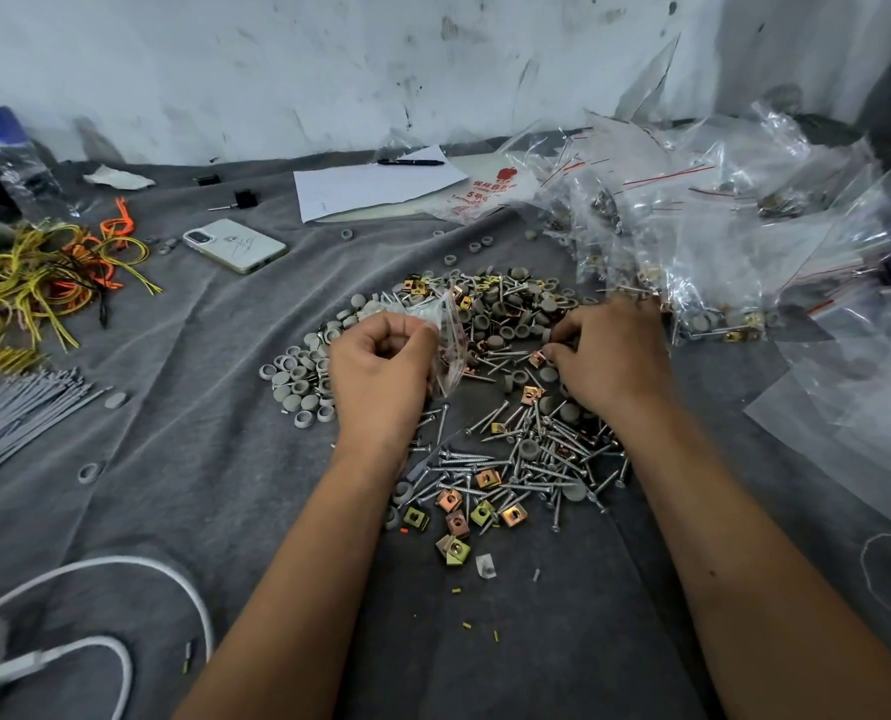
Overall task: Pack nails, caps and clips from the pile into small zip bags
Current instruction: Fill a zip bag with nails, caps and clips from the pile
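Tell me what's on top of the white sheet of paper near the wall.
A black pen lies on the white paper's far edge. A printed plastic bag overlaps its right corner; whatever lies under the paper is hidden.

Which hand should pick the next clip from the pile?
Right. The right hand is already down on the pile, its fingertips at a clip. The left hand is busy gripping the zip bag.

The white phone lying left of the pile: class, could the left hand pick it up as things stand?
Probably not at once. The left hand is gripping a small zip bag, so it is occupied. The cloth between it and the phone looks bare, so the path is free.
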`<state>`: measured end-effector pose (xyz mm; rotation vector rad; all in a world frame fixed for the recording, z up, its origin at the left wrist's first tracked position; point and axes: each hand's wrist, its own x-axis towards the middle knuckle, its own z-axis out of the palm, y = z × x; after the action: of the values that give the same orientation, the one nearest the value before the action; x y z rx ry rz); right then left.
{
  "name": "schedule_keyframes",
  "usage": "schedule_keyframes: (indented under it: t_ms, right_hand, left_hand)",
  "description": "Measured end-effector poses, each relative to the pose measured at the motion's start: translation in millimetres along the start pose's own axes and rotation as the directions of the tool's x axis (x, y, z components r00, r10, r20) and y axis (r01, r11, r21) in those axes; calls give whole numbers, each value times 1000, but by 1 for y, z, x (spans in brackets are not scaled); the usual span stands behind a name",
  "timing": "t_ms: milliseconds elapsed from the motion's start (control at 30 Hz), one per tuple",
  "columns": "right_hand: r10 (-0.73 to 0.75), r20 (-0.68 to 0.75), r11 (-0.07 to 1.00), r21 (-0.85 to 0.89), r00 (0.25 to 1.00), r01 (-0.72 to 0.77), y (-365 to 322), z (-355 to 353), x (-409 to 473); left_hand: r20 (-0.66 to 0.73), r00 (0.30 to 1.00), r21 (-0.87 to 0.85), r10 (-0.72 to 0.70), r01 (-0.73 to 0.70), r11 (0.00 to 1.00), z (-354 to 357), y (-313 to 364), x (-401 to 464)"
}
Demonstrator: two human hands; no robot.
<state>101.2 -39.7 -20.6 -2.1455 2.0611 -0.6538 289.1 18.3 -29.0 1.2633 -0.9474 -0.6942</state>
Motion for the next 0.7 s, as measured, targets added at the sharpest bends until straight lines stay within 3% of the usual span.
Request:
schedule_keyframes:
  t_ms: [267,533,700]
  right_hand:
    - [-38,136,999,22,990,35,-4,1,-3]
    - [-98,82,992,86,992,91,-5,-1,-9]
    - [-105,60,994,39,993,103,-3,1,-11]
  left_hand:
    - [7,1000,21,-9,9,1000,0,-2,1]
    - [-9,1000,26,-18,18,1000,1,-2,1]
    - [-22,1000,9,-17,17,1000,1,0,0]
